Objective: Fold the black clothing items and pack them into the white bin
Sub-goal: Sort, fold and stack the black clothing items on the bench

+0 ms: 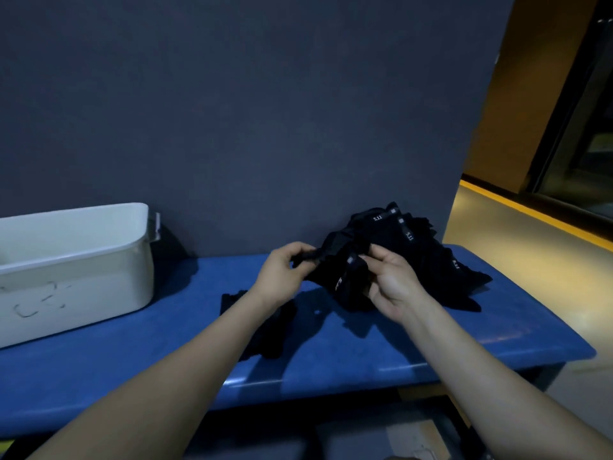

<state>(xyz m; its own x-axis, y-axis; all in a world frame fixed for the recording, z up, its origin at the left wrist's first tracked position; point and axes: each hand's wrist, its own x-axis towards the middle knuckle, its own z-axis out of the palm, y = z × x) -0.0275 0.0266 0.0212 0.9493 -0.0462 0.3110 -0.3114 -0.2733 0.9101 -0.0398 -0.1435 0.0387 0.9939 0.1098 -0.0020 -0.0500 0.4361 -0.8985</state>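
A heap of black clothing items with small white labels lies at the back right of the blue table. One black item is lifted off the heap's left side. My left hand pinches its left edge and my right hand grips its right side. Another black piece lies flat on the table under my left forearm. The white bin stands at the left of the table; what shows of its inside looks empty.
A dark grey wall rises directly behind the table. The table's right end drops off to a yellowish floor with a yellow stripe. Dark boxes sit under the table's front edge.
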